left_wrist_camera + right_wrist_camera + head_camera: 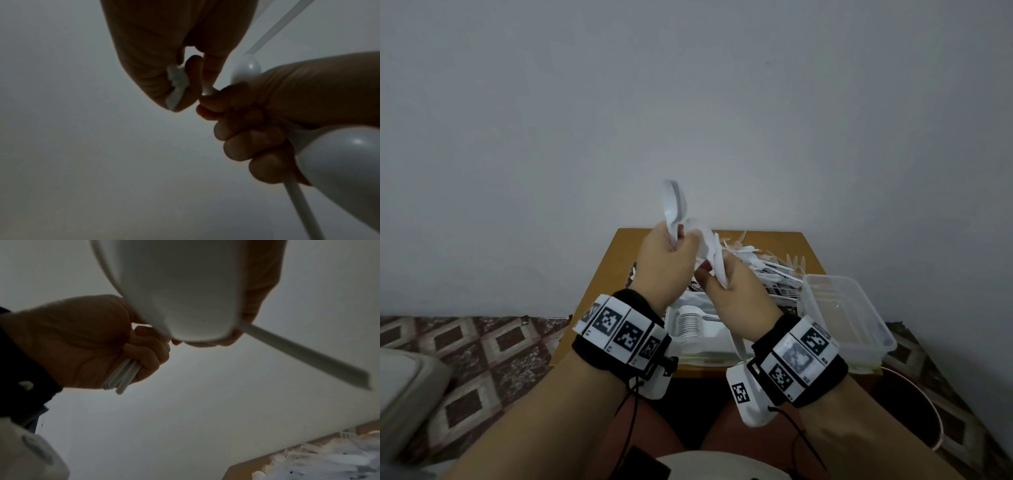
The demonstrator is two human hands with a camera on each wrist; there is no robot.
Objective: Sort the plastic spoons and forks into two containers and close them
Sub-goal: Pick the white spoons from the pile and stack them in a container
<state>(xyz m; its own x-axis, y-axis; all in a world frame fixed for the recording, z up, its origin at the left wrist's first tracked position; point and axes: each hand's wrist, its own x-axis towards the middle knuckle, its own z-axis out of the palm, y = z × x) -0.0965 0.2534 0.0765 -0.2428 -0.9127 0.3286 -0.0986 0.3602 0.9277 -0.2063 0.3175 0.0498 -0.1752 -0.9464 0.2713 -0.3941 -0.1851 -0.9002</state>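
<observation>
Both hands are raised above the small wooden table (613,274). My left hand (679,241) grips a stack of white plastic spoons (673,205), bowls pointing up; their handle ends (176,86) poke out under the fist. My right hand (717,277), touching the left, holds white spoons (710,253), one bowl (174,288) filling the right wrist view with its handle (308,356) slanting away. Below the hands, a clear container (709,344) holds a nested row of spoons (688,325). An empty clear container (859,342) stands to its right.
A loose pile of white forks and spoons (774,270) covers the far side of the table. A grey wall rises directly behind. A dark bucket (914,411) stands on the patterned floor at the right; a pale object (400,394) lies at the left.
</observation>
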